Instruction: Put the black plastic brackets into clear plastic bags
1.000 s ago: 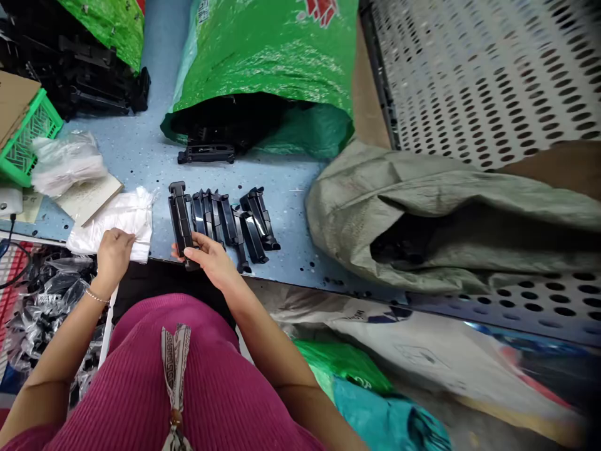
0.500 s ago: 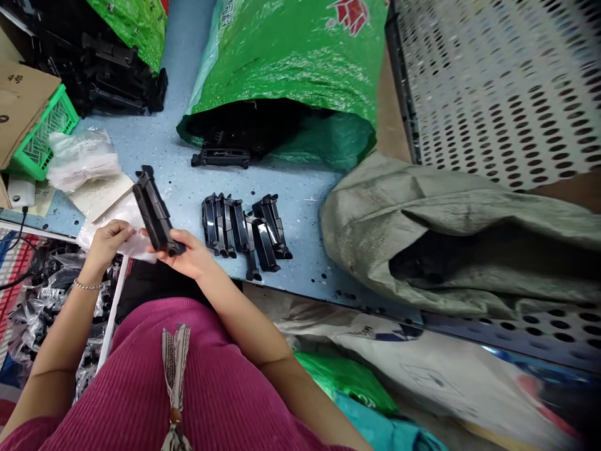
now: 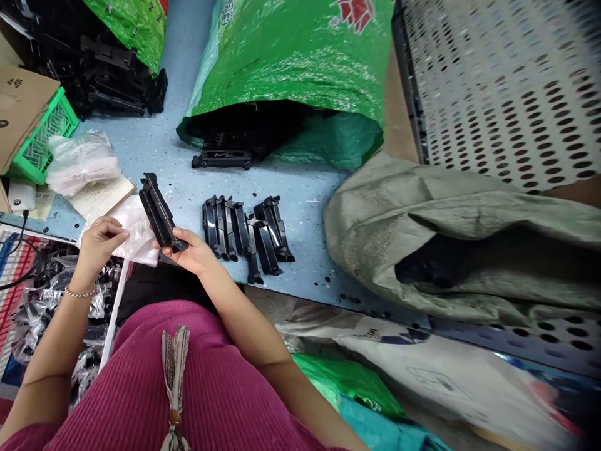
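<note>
My right hand (image 3: 190,249) is wrapped round the lower end of a long black plastic clip-like part (image 3: 161,213), held tilted above the table edge. To its left, my left hand (image 3: 99,243) has thumb and forefinger pinched together over a thin clear plastic bag (image 3: 138,228) lying at the table edge. Whether a bag edge is between those fingertips is hard to make out. Several similar black plastic parts (image 3: 239,232) lie side by side in a row on the blue table, right of my right hand.
A green sack (image 3: 291,75) opens toward me with black parts inside. A grey-green sack (image 3: 370,213) lies at the right. At the left are a stack of clear bags (image 3: 84,166), a green basket (image 3: 47,141) and a crate of bagged parts (image 3: 51,300) below.
My left hand has drawn slightly left along the plastic bag, away from the black part. My right hand still holds the black part, its tilt about the same.
</note>
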{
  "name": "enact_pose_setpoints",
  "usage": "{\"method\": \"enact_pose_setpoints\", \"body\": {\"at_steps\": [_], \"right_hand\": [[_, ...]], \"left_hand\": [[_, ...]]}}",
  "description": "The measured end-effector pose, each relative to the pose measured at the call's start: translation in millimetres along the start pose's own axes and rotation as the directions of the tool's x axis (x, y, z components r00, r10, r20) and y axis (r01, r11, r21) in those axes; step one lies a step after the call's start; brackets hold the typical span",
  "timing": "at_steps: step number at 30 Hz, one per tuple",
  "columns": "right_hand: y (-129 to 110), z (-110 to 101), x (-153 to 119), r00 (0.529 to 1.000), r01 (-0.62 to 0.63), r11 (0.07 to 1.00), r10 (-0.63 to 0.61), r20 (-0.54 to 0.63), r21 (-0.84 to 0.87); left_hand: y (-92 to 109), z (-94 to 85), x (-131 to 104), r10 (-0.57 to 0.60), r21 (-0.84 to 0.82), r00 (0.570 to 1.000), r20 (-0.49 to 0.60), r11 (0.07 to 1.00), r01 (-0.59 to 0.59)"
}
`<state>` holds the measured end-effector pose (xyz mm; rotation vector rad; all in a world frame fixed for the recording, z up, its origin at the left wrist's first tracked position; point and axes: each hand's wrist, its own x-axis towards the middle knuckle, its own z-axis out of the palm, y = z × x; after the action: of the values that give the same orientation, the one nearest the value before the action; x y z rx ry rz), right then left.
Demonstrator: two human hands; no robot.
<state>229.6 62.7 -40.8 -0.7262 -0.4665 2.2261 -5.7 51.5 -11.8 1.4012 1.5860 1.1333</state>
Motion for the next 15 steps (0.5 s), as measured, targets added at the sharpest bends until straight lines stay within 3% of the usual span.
{"method": "enact_pose_setpoints", "body": {"at_steps": [6,11,15], "right_hand": [[2.9,11.4,2.7,0.985,-0.025,0.999,0.018,0.171,0.038],[4.9,3.5,4.7,0.991,-0.020,0.995,0.007,0.137,0.094],[7.3,-1.7,5.9,0.989,-0.076,0.979,0.049,0.141,0.190]], "left_hand": [[5.9,11.4,0.0,0.072,0.102,0.995,0.063,0.992,-0.078],[9.1,1.1,2.2,0.094,0.110,0.996,-0.002,0.990,-0.094],[13.9,5.4,1.3,0.109,0.206,0.987,0.115,0.970,-0.131]]}}
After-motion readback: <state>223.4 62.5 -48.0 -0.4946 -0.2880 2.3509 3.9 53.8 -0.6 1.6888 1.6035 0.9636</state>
